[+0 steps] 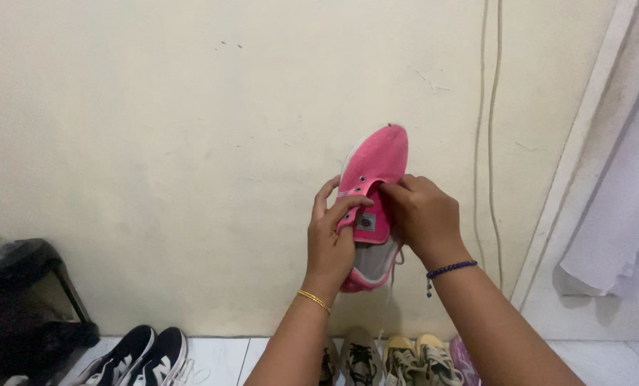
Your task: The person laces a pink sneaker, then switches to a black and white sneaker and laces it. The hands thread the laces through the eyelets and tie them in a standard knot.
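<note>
While clasped around pink shoe (374, 187): both hands.

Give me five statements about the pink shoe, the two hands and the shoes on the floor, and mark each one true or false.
1. Both hands hold the pink shoe up in front of the wall. True.
2. The shoe's toe points down at the floor. False: it points up.
3. The left hand wears a gold bracelet at its wrist. True.
4. The right hand wears a wristwatch. False: it wears a dark blue beaded bracelet.
5. The black and white sneakers lie on a shelf. False: they sit on the white floor, at lower left.
</note>
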